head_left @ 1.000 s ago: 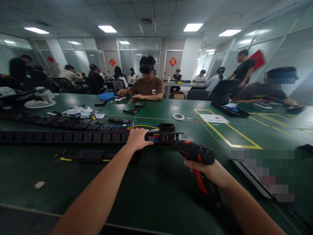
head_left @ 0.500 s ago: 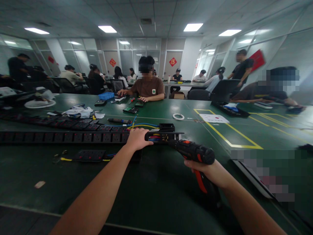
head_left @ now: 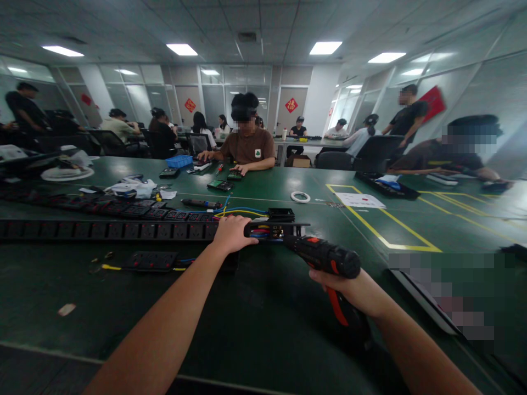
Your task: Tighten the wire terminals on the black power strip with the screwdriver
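A long black power strip (head_left: pixel 135 230) with a row of sockets lies across the table from the left. My left hand (head_left: pixel 234 236) is closed around it near its right end. Beyond my fingers that end is uncovered, and red, yellow and blue wires (head_left: pixel 260 232) with brass-coloured terminals (head_left: pixel 279 232) show inside. My right hand (head_left: pixel 343 285) grips a black and orange cordless screwdriver (head_left: pixel 325 256). Its tip points left at the terminals; whether it touches a screw I cannot tell. Nearer me lies a short black socket piece (head_left: pixel 152 261) with yellow and blue wires.
Behind the strip lie more socket strips (head_left: pixel 132 208), a pen-shaped electric screwdriver (head_left: pixel 201 203) and a black end box (head_left: pixel 281 213). A white tape ring (head_left: pixel 300 197) and a paper sheet (head_left: pixel 360 199) are farther back. A co-worker (head_left: pixel 247 145) sits opposite, beside a blue basket (head_left: pixel 179 161).
Both my hands and the power strip stay almost in place. The cordless screwdriver has shifted very slightly. Far left, a standing person has moved left and straightened up.
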### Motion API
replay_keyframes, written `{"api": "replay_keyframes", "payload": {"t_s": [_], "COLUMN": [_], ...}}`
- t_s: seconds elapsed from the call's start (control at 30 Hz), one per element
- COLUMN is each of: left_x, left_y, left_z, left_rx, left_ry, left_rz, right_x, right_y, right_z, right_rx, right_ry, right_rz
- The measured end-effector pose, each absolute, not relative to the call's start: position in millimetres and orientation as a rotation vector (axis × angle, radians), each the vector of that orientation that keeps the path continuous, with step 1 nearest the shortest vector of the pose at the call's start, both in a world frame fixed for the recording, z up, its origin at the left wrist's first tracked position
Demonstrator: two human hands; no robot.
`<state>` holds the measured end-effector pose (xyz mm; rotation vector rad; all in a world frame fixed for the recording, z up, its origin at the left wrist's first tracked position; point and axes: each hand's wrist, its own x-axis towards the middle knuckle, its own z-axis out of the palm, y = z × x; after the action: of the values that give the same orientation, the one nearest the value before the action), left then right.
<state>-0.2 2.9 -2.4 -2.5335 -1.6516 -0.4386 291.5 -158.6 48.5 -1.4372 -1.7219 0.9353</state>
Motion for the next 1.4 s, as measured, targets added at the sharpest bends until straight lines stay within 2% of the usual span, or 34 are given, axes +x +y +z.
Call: {"api": "replay_keyframes", "payload": {"t_s": [0.73,1.4], "left_x": [-1.2,-1.4], "left_y": [5.3,7.2], "left_z": [-5.2,-7.7], "left_rx": [-2.546,-2.532], "left_ry": [-1.649,-1.653], "left_rz": [-0.447,-0.452], "right_x": [292.7,293.1], "right_y": [-158.4,-157.2], "right_z": [49.0,45.5], "right_rx": [-1.484,-1.461], "right_ry": [-1.778,-1.652], "right_rz": [0.914,1.108]}}
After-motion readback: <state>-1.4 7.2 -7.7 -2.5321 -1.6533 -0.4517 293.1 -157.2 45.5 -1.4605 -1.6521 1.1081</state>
